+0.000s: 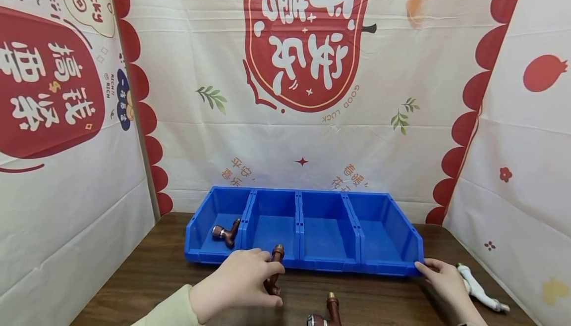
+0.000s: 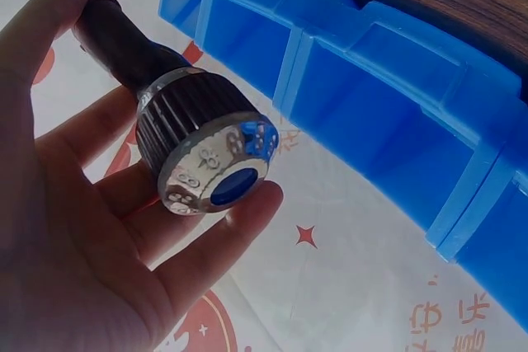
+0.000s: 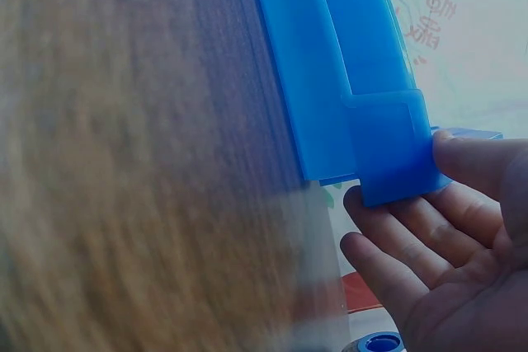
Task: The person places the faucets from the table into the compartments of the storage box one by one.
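Note:
My left hand (image 1: 238,281) holds a brown faucet (image 1: 278,254) just in front of the blue storage bins (image 1: 330,265). In the left wrist view, the thumb lies on the narrow end of the faucet (image 2: 194,125), and the fingers support its ribbed knob with a silver cap. My right hand (image 1: 446,286) grips the front right corner of the bins, thumb on the side and fingers at the lower edge, as the right wrist view shows (image 3: 396,150). A similar brown faucet (image 1: 229,236) lies in the leftmost compartment. Another faucet (image 1: 333,308) is on the table, partly cut off by the frame.
A white faucet-like piece with a metal end (image 1: 479,289) lies on the brown wooden table (image 1: 138,276), right of my right hand. Printed cloth walls (image 1: 285,142) stand behind and on both sides. The bins form a row of several compartments.

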Demonstrator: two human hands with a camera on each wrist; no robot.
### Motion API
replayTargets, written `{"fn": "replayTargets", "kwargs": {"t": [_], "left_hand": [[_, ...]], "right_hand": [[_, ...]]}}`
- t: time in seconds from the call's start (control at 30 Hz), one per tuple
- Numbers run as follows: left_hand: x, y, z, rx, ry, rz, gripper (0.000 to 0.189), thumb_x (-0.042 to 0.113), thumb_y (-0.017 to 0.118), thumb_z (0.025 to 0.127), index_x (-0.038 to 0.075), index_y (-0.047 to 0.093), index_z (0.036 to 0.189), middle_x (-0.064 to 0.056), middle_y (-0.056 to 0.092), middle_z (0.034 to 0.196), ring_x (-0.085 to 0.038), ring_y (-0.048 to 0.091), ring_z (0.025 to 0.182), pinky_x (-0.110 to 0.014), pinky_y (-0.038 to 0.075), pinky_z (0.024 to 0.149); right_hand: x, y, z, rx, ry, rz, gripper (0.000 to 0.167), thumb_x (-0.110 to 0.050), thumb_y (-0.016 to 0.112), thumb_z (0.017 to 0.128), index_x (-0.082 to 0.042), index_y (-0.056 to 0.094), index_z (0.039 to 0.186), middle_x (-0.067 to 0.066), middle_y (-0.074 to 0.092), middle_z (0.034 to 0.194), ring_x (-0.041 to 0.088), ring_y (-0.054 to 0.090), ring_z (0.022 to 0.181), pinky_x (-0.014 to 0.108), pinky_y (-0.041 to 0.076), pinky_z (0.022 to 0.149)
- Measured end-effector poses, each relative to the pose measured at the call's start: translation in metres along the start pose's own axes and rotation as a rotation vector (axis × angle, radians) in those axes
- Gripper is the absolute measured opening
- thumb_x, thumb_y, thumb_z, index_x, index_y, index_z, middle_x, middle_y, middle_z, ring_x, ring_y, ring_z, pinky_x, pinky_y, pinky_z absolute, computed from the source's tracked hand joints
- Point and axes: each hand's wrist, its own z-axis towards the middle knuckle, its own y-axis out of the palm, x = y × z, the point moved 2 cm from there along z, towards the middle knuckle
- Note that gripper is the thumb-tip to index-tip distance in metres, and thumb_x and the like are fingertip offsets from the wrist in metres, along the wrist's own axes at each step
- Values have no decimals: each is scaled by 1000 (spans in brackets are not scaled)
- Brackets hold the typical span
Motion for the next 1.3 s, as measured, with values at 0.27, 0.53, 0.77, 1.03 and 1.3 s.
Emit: {"fn": "replayTargets", "kwargs": {"t": [0.27,0.53,0.77,1.03,1.3], "left_hand": [[-3,-1,2,5,-15,-9,43,60,70,78,30,69,108,15,54,80,-1,45,68,-20,38,53],[-6,-3,6,-17,-36,-27,41,60,70,78,31,69,108,16,54,81,-1,48,70,-22,41,56],[-10,-6,13,-27,-52,-44,41,59,71,78,30,68,107,17,51,78,-1,47,70,-23,42,58],[-12,-9,21,-32,-60,-45,41,61,69,79,31,68,108,17,50,76,-2,45,67,-22,38,55],[-15,-12,28,-48,-73,-39,46,64,68,79,30,69,111,16,55,80,-2,46,69,-22,41,56]], "right_hand": [[-2,0,-1,8,-7,4,60,-34,61,95,20,55,118,23,69,98,11,65,74,23,50,62],[-2,-1,-1,5,0,-11,60,-37,61,95,19,56,118,20,70,97,10,64,74,23,49,62],[-4,-3,-1,3,2,-23,60,-36,60,95,19,56,118,19,71,96,10,64,74,23,48,63],[-5,-4,-2,-5,10,-33,60,-37,60,95,19,56,118,19,71,95,11,64,74,24,48,63],[-9,-5,-2,-12,19,-18,60,-36,60,95,19,56,118,20,70,96,11,64,75,24,49,62]]}}
